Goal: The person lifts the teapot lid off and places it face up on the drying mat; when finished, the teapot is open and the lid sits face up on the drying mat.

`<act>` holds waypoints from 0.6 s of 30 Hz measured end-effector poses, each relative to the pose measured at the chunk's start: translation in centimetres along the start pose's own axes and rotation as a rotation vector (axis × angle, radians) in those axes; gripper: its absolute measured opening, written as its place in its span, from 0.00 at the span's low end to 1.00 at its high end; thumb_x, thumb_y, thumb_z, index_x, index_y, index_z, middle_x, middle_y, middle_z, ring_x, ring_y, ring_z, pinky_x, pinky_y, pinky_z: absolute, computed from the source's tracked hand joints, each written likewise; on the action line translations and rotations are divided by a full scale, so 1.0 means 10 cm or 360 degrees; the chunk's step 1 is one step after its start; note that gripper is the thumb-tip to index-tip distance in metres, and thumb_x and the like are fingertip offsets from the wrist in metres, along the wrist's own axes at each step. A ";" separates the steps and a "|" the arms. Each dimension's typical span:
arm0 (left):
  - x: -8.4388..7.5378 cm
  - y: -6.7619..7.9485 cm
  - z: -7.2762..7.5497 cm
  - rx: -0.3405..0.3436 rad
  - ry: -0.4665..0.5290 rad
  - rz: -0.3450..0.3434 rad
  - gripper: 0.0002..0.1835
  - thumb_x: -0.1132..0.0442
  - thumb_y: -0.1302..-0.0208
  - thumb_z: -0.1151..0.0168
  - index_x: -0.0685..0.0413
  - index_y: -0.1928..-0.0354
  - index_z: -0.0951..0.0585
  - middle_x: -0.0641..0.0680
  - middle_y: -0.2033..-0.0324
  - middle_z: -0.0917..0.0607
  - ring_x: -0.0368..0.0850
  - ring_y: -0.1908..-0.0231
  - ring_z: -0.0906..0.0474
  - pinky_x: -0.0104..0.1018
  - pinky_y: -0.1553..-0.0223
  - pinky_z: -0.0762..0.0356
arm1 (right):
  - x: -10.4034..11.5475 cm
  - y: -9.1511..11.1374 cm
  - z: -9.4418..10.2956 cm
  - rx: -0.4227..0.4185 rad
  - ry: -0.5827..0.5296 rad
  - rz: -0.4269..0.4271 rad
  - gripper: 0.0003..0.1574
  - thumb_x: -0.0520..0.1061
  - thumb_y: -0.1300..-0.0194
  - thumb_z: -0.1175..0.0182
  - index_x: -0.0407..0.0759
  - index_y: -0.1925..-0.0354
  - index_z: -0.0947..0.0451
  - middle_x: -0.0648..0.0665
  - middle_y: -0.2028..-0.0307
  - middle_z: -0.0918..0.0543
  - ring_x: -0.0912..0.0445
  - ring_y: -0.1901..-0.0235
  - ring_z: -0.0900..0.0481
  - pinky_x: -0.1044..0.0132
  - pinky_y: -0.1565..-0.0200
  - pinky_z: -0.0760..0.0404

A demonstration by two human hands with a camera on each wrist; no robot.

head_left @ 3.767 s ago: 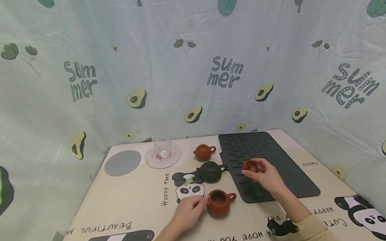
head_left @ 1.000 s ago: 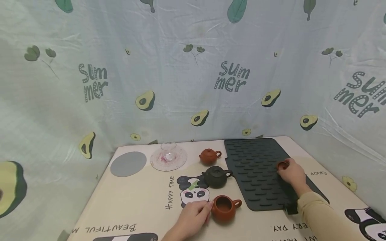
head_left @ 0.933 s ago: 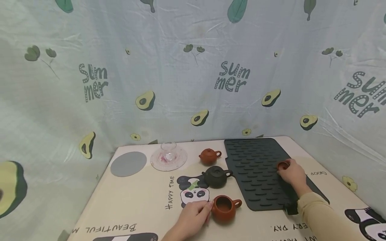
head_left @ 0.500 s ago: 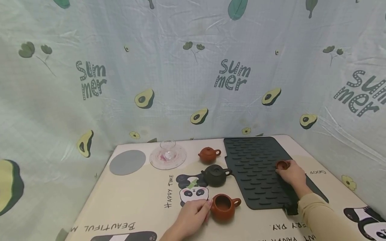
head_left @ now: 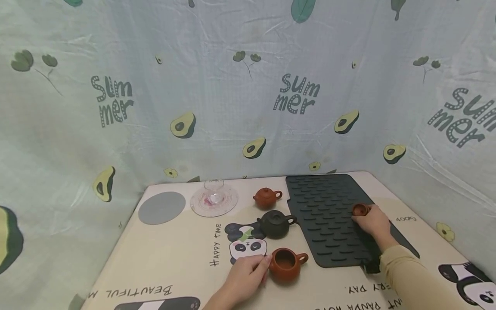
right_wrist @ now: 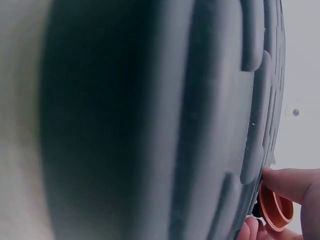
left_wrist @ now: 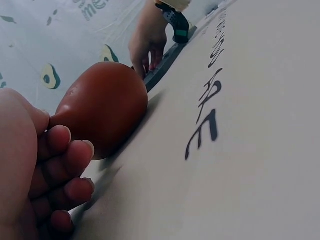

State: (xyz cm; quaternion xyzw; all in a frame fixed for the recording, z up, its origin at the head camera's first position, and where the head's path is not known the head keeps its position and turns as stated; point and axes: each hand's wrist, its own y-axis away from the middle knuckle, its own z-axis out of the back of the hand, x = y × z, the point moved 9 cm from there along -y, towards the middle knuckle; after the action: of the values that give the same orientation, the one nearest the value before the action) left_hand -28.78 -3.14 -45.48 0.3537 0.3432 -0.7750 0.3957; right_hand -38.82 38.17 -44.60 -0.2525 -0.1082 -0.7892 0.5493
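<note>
On the table, my left hand (head_left: 245, 275) pinches the spout of a lidless reddish-brown clay teapot (head_left: 285, 271), whose handle points right. In the left wrist view, the thumb and index finger meet at the spout of the teapot (left_wrist: 107, 102), and the other fingers curl below it. Over at the right side of the dark ribbed mat (head_left: 325, 232), my right hand (head_left: 373, 221) holds a small reddish-brown teapot lid (head_left: 360, 210), hollow side up. The right wrist view shows thumb and fingers around the rim of this lid (right_wrist: 276, 210), low against the mat.
A black teapot (head_left: 275, 224) and a smaller reddish-brown teapot (head_left: 266, 198), both lidded, stand left of the mat. Farther left are a glass cup (head_left: 214, 189) on a clear patterned plate (head_left: 197, 206) and a grey disc (head_left: 162, 208). A printed curtain (head_left: 217, 94) hangs behind.
Since the earliest frame, my right hand has carried the lid rightward and down to the mat's right side. My left hand has stayed at the teapot's spout. The view has shifted slightly.
</note>
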 end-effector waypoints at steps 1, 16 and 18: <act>0.00 0.00 0.00 0.0001 -0.0003 0.0000 0.27 0.45 0.19 0.52 0.44 0.80 0.24 0.35 0.86 0.27 0.31 0.78 0.29 0.27 0.72 0.35 | 0.00 0.00 0.00 0.0004 0.0000 -0.0003 0.44 0.46 0.37 0.34 0.14 0.38 0.39 0.15 0.44 0.30 0.23 0.45 0.29 0.32 0.45 0.30; -0.01 -0.01 0.03 -0.0021 -0.0018 -0.0011 0.26 0.47 0.19 0.52 0.45 0.80 0.24 0.38 0.86 0.25 0.31 0.79 0.30 0.27 0.73 0.35 | 0.07 0.01 0.09 0.0101 -0.0134 -0.0038 0.55 0.50 0.35 0.35 0.12 0.33 0.51 0.10 0.43 0.36 0.19 0.43 0.35 0.32 0.45 0.31; 0.00 -0.01 0.01 -0.0015 0.0000 -0.0014 0.26 0.48 0.19 0.52 0.45 0.80 0.24 0.38 0.86 0.25 0.31 0.79 0.30 0.27 0.73 0.35 | 0.06 0.04 0.10 0.0084 -0.0117 -0.0039 0.55 0.50 0.34 0.35 0.11 0.34 0.50 0.10 0.43 0.36 0.20 0.43 0.35 0.32 0.44 0.31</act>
State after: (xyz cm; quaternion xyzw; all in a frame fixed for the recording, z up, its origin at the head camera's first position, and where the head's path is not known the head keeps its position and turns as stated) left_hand -28.87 -3.20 -45.42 0.3504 0.3483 -0.7750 0.3940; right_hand -38.38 38.01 -43.50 -0.2652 -0.1522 -0.7829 0.5418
